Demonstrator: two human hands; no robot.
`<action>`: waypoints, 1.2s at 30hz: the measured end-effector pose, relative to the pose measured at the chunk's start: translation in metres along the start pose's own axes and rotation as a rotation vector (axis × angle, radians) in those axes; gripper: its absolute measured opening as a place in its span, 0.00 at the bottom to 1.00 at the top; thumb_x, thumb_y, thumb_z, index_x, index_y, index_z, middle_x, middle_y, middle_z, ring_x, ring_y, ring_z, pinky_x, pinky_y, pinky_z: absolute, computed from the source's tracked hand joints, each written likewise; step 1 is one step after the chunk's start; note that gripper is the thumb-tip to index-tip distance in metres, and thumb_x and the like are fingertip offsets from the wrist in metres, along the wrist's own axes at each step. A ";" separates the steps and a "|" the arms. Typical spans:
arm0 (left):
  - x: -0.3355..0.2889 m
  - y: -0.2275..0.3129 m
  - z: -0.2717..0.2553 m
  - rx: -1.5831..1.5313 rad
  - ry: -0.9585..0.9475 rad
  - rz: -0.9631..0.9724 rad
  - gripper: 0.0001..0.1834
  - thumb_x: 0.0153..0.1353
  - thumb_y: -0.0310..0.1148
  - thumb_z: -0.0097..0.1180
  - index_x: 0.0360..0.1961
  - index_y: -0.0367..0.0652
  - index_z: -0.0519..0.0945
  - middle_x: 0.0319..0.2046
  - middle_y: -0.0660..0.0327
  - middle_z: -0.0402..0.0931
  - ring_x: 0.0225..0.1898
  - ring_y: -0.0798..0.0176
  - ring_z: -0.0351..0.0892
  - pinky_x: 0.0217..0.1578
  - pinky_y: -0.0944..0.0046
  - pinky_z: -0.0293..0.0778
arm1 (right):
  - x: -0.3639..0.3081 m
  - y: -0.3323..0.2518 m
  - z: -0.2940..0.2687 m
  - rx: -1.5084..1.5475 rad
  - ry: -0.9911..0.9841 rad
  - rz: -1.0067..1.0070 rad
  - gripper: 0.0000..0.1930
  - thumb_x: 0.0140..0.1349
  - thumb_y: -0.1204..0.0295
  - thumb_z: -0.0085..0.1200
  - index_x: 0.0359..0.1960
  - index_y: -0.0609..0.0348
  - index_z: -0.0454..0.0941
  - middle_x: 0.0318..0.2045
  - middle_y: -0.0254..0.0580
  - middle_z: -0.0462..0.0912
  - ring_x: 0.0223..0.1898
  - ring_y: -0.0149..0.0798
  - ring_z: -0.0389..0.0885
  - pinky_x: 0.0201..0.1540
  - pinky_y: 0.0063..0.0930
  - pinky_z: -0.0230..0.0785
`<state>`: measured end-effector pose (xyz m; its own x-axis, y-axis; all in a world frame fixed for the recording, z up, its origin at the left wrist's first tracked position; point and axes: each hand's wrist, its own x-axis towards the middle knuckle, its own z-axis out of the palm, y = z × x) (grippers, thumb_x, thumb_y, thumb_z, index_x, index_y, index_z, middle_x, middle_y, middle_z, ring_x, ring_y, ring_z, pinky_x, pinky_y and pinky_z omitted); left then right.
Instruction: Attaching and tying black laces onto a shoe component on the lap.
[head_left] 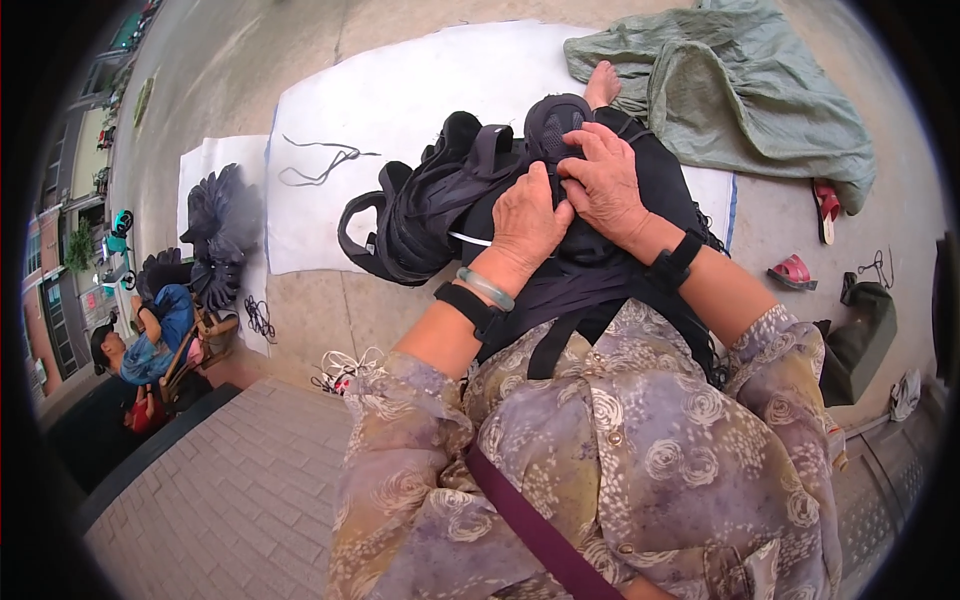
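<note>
The bundle of dark straps [455, 195] lies across the lap and the near edge of the white sheet [320, 225], its mesh pad [556, 117] at the fingertips. The left hand [532, 215] and right hand [603, 178] nearly meet there, fingers bent; whether they grip or press, I can't tell. I'd have the 2 hold the pad taut. Green cloth [740, 110] covers the sheet's far right corner.

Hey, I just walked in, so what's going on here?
Someone in a flower-patterned shirt has the left grip and right grip together at a dark, rounded piece with a mesh panel; exactly what they pinch is unclear. Bundled black padded straps lie to its left over a white sheet, and a crumpled grey-green cloth lies at upper right.
</note>
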<state>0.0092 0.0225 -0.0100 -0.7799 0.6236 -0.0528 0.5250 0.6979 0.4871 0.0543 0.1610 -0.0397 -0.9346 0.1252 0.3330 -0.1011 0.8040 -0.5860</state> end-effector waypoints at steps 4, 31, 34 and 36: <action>0.006 0.000 -0.002 0.054 -0.095 -0.044 0.12 0.50 0.32 0.55 0.32 0.35 0.71 0.25 0.46 0.76 0.31 0.43 0.78 0.34 0.49 0.74 | -0.001 -0.003 0.007 -0.038 -0.035 0.069 0.08 0.44 0.73 0.57 0.30 0.52 0.81 0.54 0.38 0.70 0.61 0.50 0.58 0.59 0.55 0.49; 0.001 -0.011 0.015 -0.162 0.002 -0.109 0.18 0.52 0.26 0.50 0.45 0.35 0.74 0.35 0.45 0.78 0.39 0.42 0.77 0.43 0.49 0.71 | -0.124 0.144 -0.128 -0.621 -0.038 0.292 0.05 0.54 0.73 0.52 0.32 0.55 0.71 0.45 0.34 0.75 0.51 0.40 0.71 0.59 0.52 0.48; 0.000 -0.008 0.016 -0.071 0.046 -0.063 0.18 0.51 0.29 0.54 0.44 0.33 0.76 0.29 0.45 0.79 0.34 0.45 0.80 0.39 0.53 0.73 | -0.200 0.220 -0.210 -0.953 -0.226 0.901 0.08 0.58 0.64 0.47 0.34 0.53 0.72 0.35 0.41 0.78 0.43 0.47 0.75 0.41 0.48 0.60; 0.000 -0.007 0.013 -0.120 0.000 -0.120 0.18 0.52 0.29 0.54 0.44 0.34 0.76 0.28 0.46 0.79 0.33 0.46 0.79 0.38 0.54 0.73 | -0.230 0.240 -0.234 -0.999 -0.300 1.086 0.10 0.59 0.63 0.44 0.33 0.54 0.74 0.37 0.45 0.78 0.44 0.48 0.75 0.41 0.49 0.61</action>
<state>0.0096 0.0221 -0.0252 -0.8348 0.5381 -0.1168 0.3834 0.7203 0.5780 0.3250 0.4610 -0.0835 -0.4457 0.8821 -0.1524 0.8184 0.4705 0.3299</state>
